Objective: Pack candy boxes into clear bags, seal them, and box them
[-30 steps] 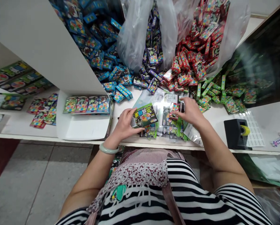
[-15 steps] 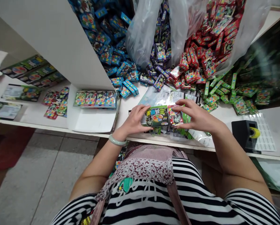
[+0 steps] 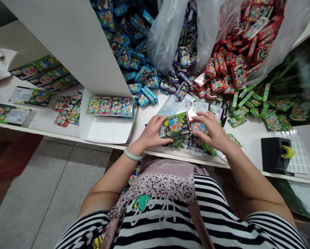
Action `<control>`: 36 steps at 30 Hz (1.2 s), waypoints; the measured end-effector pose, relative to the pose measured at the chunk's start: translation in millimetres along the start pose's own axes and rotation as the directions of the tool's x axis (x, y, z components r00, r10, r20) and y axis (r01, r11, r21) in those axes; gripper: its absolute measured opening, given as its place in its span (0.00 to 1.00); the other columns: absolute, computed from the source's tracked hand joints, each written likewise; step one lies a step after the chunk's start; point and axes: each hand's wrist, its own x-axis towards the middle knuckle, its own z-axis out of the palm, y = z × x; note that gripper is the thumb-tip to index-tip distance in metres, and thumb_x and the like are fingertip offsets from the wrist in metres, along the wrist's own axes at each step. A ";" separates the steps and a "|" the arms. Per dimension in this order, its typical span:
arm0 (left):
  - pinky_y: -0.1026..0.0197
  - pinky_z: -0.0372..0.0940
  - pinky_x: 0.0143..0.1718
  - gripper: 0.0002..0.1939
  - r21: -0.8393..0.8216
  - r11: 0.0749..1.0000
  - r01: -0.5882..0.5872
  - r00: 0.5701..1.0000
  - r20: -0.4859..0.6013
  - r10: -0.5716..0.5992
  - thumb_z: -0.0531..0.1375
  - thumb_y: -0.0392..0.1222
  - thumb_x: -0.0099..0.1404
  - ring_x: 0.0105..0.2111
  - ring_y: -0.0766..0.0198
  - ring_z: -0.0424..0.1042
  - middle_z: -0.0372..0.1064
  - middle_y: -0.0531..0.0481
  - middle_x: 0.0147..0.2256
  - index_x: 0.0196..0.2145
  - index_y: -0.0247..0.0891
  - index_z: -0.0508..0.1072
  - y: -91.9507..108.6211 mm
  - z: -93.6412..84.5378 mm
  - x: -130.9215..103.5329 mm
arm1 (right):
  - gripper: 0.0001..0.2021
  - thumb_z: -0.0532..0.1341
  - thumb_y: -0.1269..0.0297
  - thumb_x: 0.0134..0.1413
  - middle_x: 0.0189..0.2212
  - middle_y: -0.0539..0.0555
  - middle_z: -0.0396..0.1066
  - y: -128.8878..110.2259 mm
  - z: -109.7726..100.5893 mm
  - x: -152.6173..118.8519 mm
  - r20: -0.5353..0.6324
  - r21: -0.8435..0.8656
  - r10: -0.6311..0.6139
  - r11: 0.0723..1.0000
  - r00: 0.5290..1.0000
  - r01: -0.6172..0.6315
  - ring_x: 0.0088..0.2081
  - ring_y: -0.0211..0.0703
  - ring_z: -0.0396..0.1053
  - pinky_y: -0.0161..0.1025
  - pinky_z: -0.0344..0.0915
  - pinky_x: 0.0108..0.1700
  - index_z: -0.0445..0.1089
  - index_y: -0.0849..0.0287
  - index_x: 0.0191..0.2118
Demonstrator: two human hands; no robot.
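My left hand (image 3: pixel 152 132) grips a black and green printed candy box (image 3: pixel 177 126) by its left end, thumb along the lower edge and fingers along the upper one. The box is tilted, its printed front facing up. A thin strip of a red packet (image 3: pixel 188 119) shows at its right end. At that end is my right hand (image 3: pixel 212 130), thumb and fingers apart, fingertips at or very near the opening; exact contact is hard to make out. Below the hands lie more flat black and green boxes (image 3: pixel 198 145) and a clear plastic bag (image 3: pixel 173 103).
A white carton (image 3: pixel 105 134) with rows of small packets stands left. Behind lie heaps of blue (image 3: pixel 145 95), purple (image 3: pixel 182 90), red (image 3: pixel 218 84) and green packets (image 3: pixel 248 100). To the right are a black tape dispenser (image 3: pixel 271 155) and a sticker sheet (image 3: pixel 301 152).
The red packet has slid left into the box, leaving only a strip in sight. My right hand has followed it to the box's end. The box has tilted, and the view has shifted slightly.
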 end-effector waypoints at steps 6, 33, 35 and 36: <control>0.42 0.64 0.59 0.50 -0.031 0.999 0.026 0.999 -0.027 -0.027 0.70 0.62 0.54 0.56 0.47 0.64 0.60 0.38 0.55 0.66 0.41 0.56 -7.9 -3.8 -3.9 | 0.17 0.52 0.54 0.68 0.46 0.55 0.78 26.9 16.9 37.6 -0.130 0.197 0.158 0.972 0.979 -0.131 0.53 0.51 0.73 0.58 0.61 0.62 0.71 0.52 0.53; 0.41 0.63 0.59 0.53 0.141 0.986 0.091 0.983 -0.169 -0.067 0.68 0.65 0.54 0.56 0.44 0.64 0.59 0.37 0.55 0.67 0.39 0.52 -21.1 -8.0 -14.3 | 0.28 0.63 0.45 0.56 0.37 0.52 0.68 18.0 -10.4 55.4 -0.243 0.414 0.349 0.881 0.905 -0.229 0.32 0.44 0.70 0.41 0.69 0.30 0.57 0.46 0.58; 0.41 0.63 0.60 0.53 0.137 0.988 0.072 0.986 -0.157 -0.050 0.68 0.66 0.54 0.56 0.45 0.63 0.59 0.37 0.55 0.67 0.39 0.52 -17.5 -7.8 -13.5 | 0.26 0.65 0.47 0.53 0.36 0.50 0.69 12.9 -5.7 52.1 -0.136 0.418 0.348 0.869 0.928 -0.265 0.30 0.41 0.69 0.40 0.67 0.30 0.61 0.48 0.55; 0.41 0.63 0.59 0.53 0.138 0.988 0.067 0.987 -0.151 -0.046 0.67 0.66 0.54 0.56 0.44 0.63 0.59 0.37 0.55 0.68 0.40 0.52 -16.2 -7.5 -13.3 | 0.25 0.66 0.47 0.52 0.35 0.50 0.69 10.5 -3.6 50.6 -0.079 0.402 0.343 0.870 0.936 -0.285 0.28 0.40 0.68 0.40 0.66 0.29 0.62 0.49 0.53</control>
